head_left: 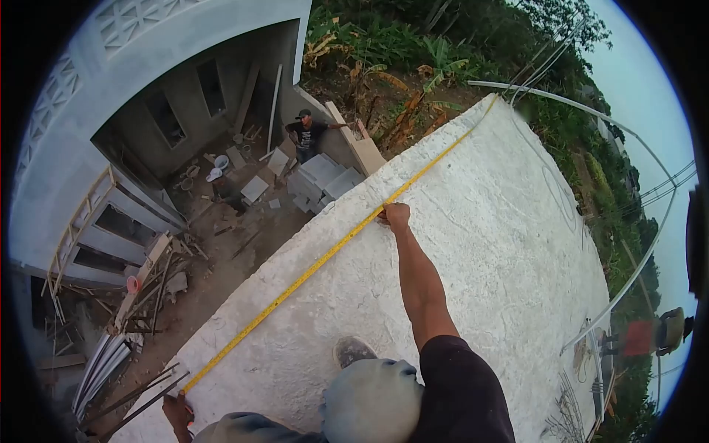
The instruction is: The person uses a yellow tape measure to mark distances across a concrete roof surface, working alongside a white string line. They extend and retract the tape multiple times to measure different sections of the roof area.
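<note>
Pinching the tape (295,285) near the edge of a pale slab (487,280), my right hand (397,214) has its fingers bunched together on the yellow strip. Down and left of it, my left hand (177,412) is at the tape's near end; how firmly it grips, I cannot tell. Beyond my right hand, the tape runs to the slab's far corner; back toward me are a shoe (353,350) and a bent knee (373,402). Past the edge, below the hand, one person (306,139) stands beside stacked blocks (321,177). The tape lies close to the drop, so a tug or gust could, I judge, carry it over; rough ground could skew it, and overreaching might cost balance.
</note>
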Demonstrator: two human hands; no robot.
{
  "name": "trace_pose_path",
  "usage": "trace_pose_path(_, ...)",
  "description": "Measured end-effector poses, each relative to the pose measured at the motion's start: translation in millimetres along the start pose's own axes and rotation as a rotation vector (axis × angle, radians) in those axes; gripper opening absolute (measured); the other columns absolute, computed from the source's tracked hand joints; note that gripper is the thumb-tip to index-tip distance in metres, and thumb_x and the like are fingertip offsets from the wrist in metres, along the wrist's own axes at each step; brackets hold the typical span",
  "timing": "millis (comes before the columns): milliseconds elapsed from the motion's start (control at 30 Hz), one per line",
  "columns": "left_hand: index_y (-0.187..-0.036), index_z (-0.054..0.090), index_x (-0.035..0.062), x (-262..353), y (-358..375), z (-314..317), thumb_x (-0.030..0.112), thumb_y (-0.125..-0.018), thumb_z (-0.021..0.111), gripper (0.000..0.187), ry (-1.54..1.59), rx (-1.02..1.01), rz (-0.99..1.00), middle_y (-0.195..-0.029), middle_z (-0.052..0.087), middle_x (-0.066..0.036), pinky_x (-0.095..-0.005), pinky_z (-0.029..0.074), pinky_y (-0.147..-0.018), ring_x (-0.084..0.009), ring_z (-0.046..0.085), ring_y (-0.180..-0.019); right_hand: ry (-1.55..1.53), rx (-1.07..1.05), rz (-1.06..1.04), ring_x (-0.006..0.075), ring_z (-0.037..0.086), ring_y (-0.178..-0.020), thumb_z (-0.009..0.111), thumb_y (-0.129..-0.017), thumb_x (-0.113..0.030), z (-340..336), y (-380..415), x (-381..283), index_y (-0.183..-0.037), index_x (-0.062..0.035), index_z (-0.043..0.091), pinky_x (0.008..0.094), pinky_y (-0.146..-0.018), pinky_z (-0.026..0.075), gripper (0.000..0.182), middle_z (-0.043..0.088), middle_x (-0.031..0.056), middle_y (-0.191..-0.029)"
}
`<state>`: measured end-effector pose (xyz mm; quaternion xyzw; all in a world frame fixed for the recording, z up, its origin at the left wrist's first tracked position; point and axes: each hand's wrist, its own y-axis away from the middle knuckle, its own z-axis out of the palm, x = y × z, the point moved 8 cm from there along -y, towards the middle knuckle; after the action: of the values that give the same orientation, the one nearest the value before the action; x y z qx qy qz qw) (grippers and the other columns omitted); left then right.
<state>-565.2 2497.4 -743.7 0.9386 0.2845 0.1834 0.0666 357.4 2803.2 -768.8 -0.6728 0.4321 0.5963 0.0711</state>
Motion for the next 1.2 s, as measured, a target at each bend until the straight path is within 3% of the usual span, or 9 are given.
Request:
trace_pose_path(100, -0.086, 0.057, -0.0047, 10, 3, 0, 0.028, -0.076, 0.073, 0.038, 0.168, 0.068, 0.142, -0.061, 0.058, -0.015, -0.0406, 0.045, -0.054, -0.0300, 0.056, -0.054, -0.026, 0.014, -0.038, 0.0219, 0.066, -0.057, 0.061, -0.084, -0.010, -6, -7, 7, -0.090, 0.0060, 0.062, 0.0314, -0.047, 0.054, 0.017, 0.067, 0.0142, -0.075)
trace_pose_path(167, -0.094, 0.061, -0.0020, 20, 11, -5, 0.033, -0.077, 0.072, 0.040, -0.073, -0.095, -0.108, -0.063, 0.057, -0.017, -0.0425, 0.046, -0.057, -0.0310, 0.058, -0.057, -0.134, -0.080, -0.027, 0.0212, 0.065, -0.070, 0.061, -0.085, -0.016, -9, -9, 8, -0.095, 0.0031, 0.062, 0.0324, -0.062, 0.053, 0.021, 0.066, 0.0108, -0.079)
trace_pose_path(200, -0.089, 0.061, -0.0016, 45, 23, 11, 0.040, -0.078, 0.069, 0.044, -0.549, -0.142, 0.558, -0.063, 0.058, -0.017, -0.0449, 0.046, -0.058, -0.0327, 0.059, -0.059, -0.209, -0.157, -0.015, 0.0204, 0.064, -0.080, 0.059, -0.087, -0.019, -6, -5, 6, -0.098, 0.0012, 0.062, 0.0330, -0.071, 0.051, 0.023, 0.066, 0.0083, -0.083)
trace_pose_path(233, -0.081, 0.059, -0.0010, 56, 25, -18, 0.048, -0.079, 0.066, 0.049, -0.129, -0.104, 0.047, -0.066, 0.060, -0.018, -0.0459, 0.046, -0.059, -0.0354, 0.060, -0.065, -0.183, -0.213, -0.080, 0.0194, 0.063, -0.089, 0.055, -0.090, -0.020, -4, 5, -5, -0.101, 0.0002, 0.061, 0.0322, -0.078, 0.049, 0.024, 0.066, 0.0071, -0.091)
trace_pose_path(267, -0.076, 0.055, -0.0008, 52, 27, -23, 0.052, -0.078, 0.065, 0.054, -0.118, -0.144, -0.197, -0.071, 0.061, -0.019, -0.0443, 0.047, -0.062, -0.0359, 0.062, -0.071, -0.163, -0.178, 0.059, 0.0204, 0.060, -0.098, 0.056, -0.090, -0.022, -6, -10, 8, -0.114, 0.0021, 0.056, 0.0336, -0.084, 0.047, 0.034, 0.064, 0.0084, -0.099)
trace_pose_path(700, -0.087, 0.055, -0.0024, 40, 22, -22, 0.055, -0.074, 0.067, 0.060, -0.111, -0.098, -0.186, -0.081, 0.062, -0.019, -0.0435, 0.049, -0.069, -0.0350, 0.063, -0.081, 0.000, -0.174, 0.147, 0.0300, 0.055, -0.113, 0.060, -0.089, -0.022, -4, -15, 0, -0.126, 0.0053, 0.048, 0.0391, -0.090, 0.048, 0.047, 0.053, 0.0198, -0.124)
trace_pose_path(833, -0.088, 0.055, -0.0002, 41, 20, -19, 0.052, -0.075, 0.068, 0.055, -0.092, -0.129, -0.181, -0.080, 0.064, -0.017, -0.0422, 0.050, -0.069, -0.0341, 0.064, -0.081, 0.265, -0.019, -0.049, 0.0315, 0.055, -0.112, 0.063, -0.087, -0.023, -13, 37, -30, -0.127, 0.0087, 0.044, 0.0391, -0.091, 0.048, 0.054, 0.052, 0.0221, -0.124)
trace_pose_path(967, -0.084, 0.059, 0.0018, 50, 26, -19, 0.046, -0.076, 0.068, 0.046, -0.053, -0.083, -0.149, -0.077, 0.065, -0.015, -0.0420, 0.051, -0.067, -0.0325, 0.064, -0.077, 0.169, -0.329, -0.355, 0.0319, 0.055, -0.110, 0.062, -0.086, -0.024, -4, 148, -63, -0.127, 0.0089, 0.045, 0.0385, -0.089, 0.050, 0.055, 0.053, 0.0223, -0.122)
trace_pose_path(1200, -0.078, 0.067, 0.0075, 57, 31, -24, 0.037, -0.078, 0.067, 0.029, 0.009, -0.040, -0.176, -0.070, 0.064, -0.012, -0.0413, 0.051, -0.064, -0.0300, 0.064, -0.072, 0.351, -0.313, -0.273, 0.0264, 0.061, -0.097, 0.065, -0.085, -0.026, -35, 316, -74, -0.118, 0.0059, 0.053, 0.0376, -0.080, 0.051, 0.048, 0.059, 0.0185, -0.113)
